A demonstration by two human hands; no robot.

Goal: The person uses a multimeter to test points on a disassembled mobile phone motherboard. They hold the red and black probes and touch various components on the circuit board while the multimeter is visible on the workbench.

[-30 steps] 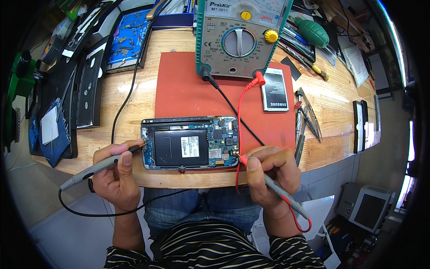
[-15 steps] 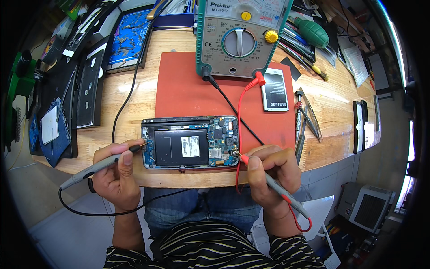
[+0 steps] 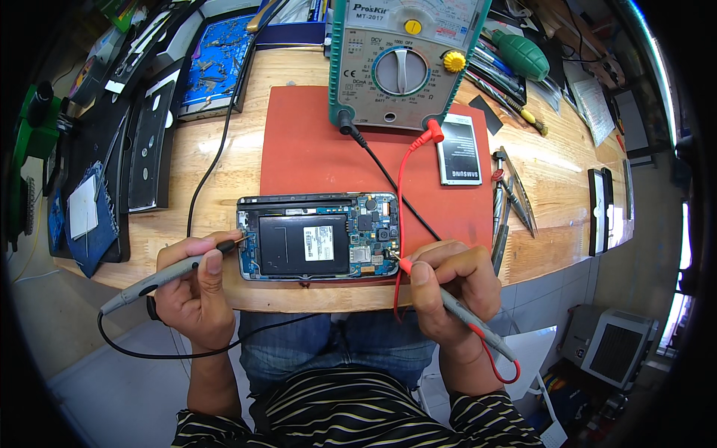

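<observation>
An opened smartphone (image 3: pixel 305 243) lies on its side at the near edge of a red-brown mat (image 3: pixel 321 164), its circuit board and black battery bay exposed. My left hand (image 3: pixel 196 287) pinches a grey test probe with a black tip (image 3: pixel 160 278), its point at the phone's left end. In my right hand (image 3: pixel 457 287) is a grey test probe with a red tip (image 3: pixel 472 319), pointing at the board's lower right corner; whether either point touches metal is too fine to tell. Black and red leads plug into a green-framed analog multimeter (image 3: pixel 366 97) beyond the phone.
A phone battery (image 3: pixel 458 153) rests on the mat's right side, with tweezers (image 3: pixel 520 187) beside it. A blue tray of small parts (image 3: pixel 215 67) and a black box (image 3: pixel 151 149) stand left. A green air blower (image 3: pixel 520 54) lies at the far right among tools.
Both hands and probes stay almost in place; the red-tipped probe has shifted very slightly left at the board's corner. The whole view has drifted by a few pixels.
</observation>
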